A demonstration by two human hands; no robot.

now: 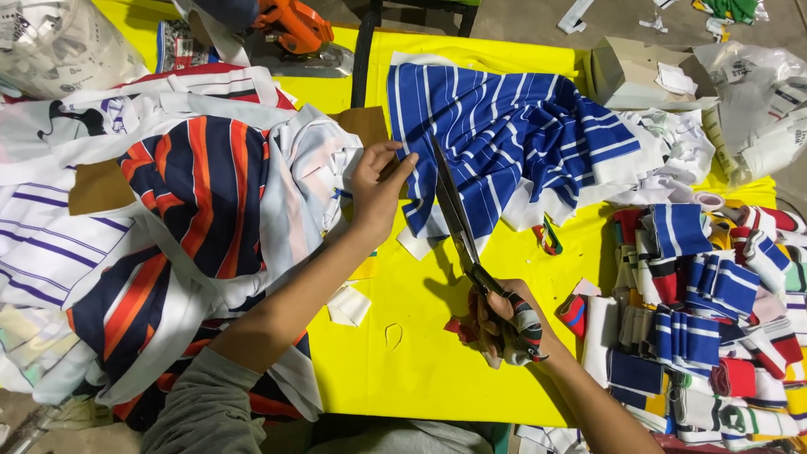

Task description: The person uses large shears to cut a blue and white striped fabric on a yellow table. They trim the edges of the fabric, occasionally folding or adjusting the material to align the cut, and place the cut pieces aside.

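**Limp striped knit under the blades: pin the edge flat, keep the shears by their wrapped handles**

The blue knit fabric piece with thin white stripes (513,134) lies bunched across the far middle of the yellow bench (420,336), its near edge hanging in ragged points toward the person. It looks light, soft and floppy, a thin jersey that folds on itself and will likely slide or stretch if pulled, so it is best held close to the cut line, pressed flat, not lifted by a corner.

The left hand (376,189) rests at the left edge of that fabric, fingers curled and thumb closed down, pinching or pinning the cloth edge against the bench. The right hand (504,324) is closed around the cloth-wrapped handles of the long dark metal scissors (454,219); the blades point away from the person, up along the left border of the blue cloth, and appear nearly shut. The scissors look stiff and fairly heavy, with the wrapping giving a padded, non-slip grip.

To the left sits a heap of navy, orange and white striped garments (185,227), equally limp. On the right lies a pile of small cut fabric strips in blue, red and white (706,311). Loose white offcuts (349,304) dot the bench, and an orange power tool (294,25) sits at the far edge.
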